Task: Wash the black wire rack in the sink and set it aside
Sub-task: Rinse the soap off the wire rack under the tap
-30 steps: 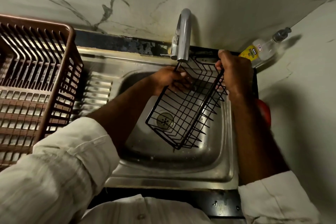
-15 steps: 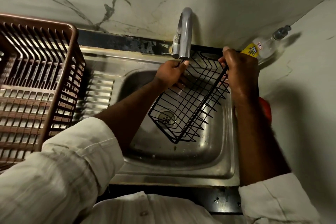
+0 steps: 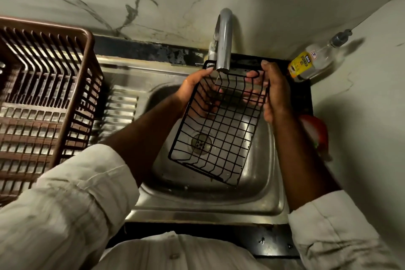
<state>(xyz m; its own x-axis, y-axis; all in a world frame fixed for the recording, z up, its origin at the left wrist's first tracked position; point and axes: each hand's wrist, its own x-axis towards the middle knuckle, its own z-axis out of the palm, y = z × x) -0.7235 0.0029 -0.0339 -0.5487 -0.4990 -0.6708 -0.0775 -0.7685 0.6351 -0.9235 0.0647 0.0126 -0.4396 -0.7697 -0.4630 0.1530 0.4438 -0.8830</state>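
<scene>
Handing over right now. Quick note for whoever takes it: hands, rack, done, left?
Left hand grips the wire rack by its left edge; right hand grips its right edge.
Rack is held tilted over the sink, far end under the tap, a thin stream running onto it.
Done: rack is under water. Left: finish rinsing, then set it aside, perhaps in the brown basket on the left.

You hold the wire rack (image 3: 217, 131) over the sink (image 3: 197, 210), its far end just under the tap (image 3: 223, 39). Your left hand (image 3: 197, 92) is on its left edge, your right hand (image 3: 276, 92) on its right. The drain (image 3: 201, 141) lies below the grid. Left of the basin is the drainboard (image 3: 122, 105), then the dish basket (image 3: 43, 105). The bottle (image 3: 311, 63) stands on the table (image 3: 142, 49), behind and right of the sink.
</scene>
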